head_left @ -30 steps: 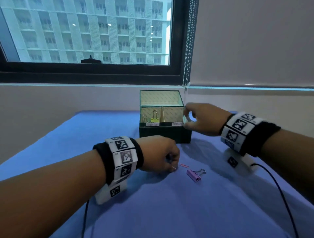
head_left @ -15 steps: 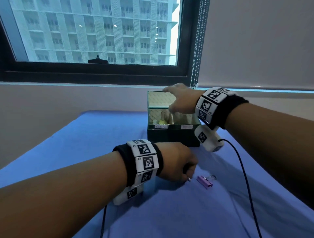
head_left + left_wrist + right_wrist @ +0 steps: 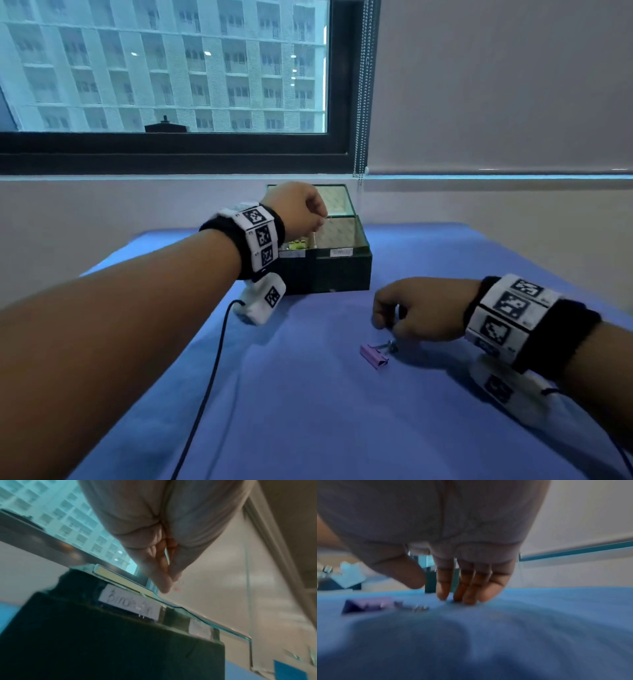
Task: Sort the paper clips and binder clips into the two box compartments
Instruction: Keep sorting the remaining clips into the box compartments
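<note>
The purple binder clip lies on the near blue cloth, light and stiff, best taken by its body, the right hand loose-fingered beside it, while the left hand pinches a small pink thing over the far box

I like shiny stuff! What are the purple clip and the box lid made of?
The purple clip looks like painted metal with bare silvery wire handles that glint. The box lid seems to be glass: clear, with greenish edges. The box looks dark and matte, maybe fabric-covered.
</note>
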Tool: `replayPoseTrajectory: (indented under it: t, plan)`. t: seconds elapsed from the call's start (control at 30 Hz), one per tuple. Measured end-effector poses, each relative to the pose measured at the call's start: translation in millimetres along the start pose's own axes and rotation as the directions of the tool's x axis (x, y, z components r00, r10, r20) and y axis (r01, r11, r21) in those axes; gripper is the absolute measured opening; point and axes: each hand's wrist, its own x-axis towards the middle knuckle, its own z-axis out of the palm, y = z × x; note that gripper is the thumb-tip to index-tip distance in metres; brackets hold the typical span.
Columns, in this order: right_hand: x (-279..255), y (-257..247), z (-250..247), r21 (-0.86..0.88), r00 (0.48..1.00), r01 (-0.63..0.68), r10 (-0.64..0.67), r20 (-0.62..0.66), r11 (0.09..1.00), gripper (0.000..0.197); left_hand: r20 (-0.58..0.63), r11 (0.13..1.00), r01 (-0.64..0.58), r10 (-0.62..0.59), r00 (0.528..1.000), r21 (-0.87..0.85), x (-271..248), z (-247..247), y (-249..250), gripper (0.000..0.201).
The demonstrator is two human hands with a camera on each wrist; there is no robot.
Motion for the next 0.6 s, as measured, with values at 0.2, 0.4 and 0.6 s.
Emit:
replayPoseTrajectory:
  t: [0.2, 0.4, 0.6]
  plan:
    - [3, -7, 11, 0.089, 0.99, 0.138, -0.14, 0.02, 0.987, 0.027, 0.031, 0.996, 0.089, -0.088, 0.996, -0.025, 6, -7, -5, 0.025]
    - [4, -15, 6, -0.034, 0.971, 0.237, -0.238, -0.023, 0.971, 0.02, 0.074, 0.887, 0.025, -0.066, 0.995, 0.46, -33, -31, -36, 0.014]
    - [67, -55, -54, 0.062, 0.832, 0.277, -0.207, -0.515, 0.959, 0.021, 0.052, 0.887, -0.004, -0.022, 0.998, 0.462, -54, -33, -53, 0.017]
